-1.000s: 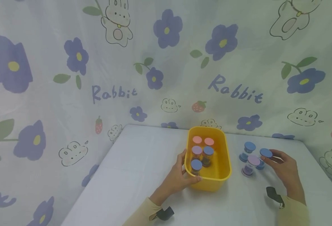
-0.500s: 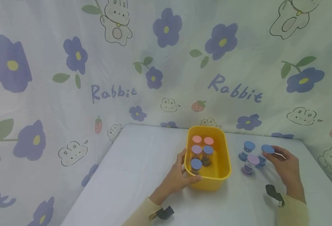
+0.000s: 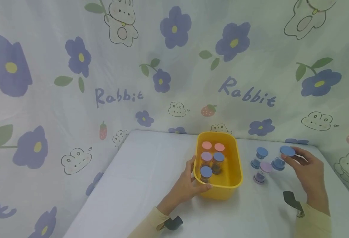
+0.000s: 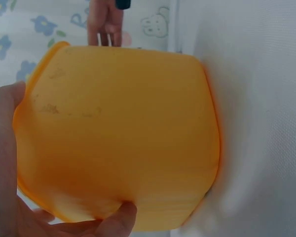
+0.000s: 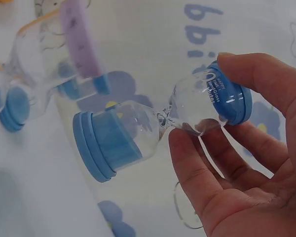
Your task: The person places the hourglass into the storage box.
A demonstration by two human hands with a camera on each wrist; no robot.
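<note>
My right hand (image 3: 309, 172) holds an hourglass (image 3: 287, 151) with blue caps, thumb and fingers around its upper end. The right wrist view shows this hourglass tilted, with blue sand (image 5: 119, 137) in the bulb away from the hand. To its left on the table stand a purple-capped hourglass (image 3: 265, 167) and another blue-capped hourglass (image 3: 261, 152). My left hand (image 3: 184, 186) grips the yellow bin (image 3: 220, 194) at its near left corner, thumb on the front wall. Inside the bin are several hourglasses with pink, purple and blue caps, including a blue-capped one (image 3: 206, 172) nearest the left hand.
A white-covered table (image 3: 150, 165) bears everything. Behind it hangs a pale curtain (image 3: 174, 66) printed with rabbits, flowers and strawberries. The bin's right half shows bare yellow floor (image 3: 229, 172). Dark straps sit at both wrists.
My right hand has moved to the right and slightly away from me with the blue hourglass, widening its gap from the purple one. My left hand keeps its grip on the bin.
</note>
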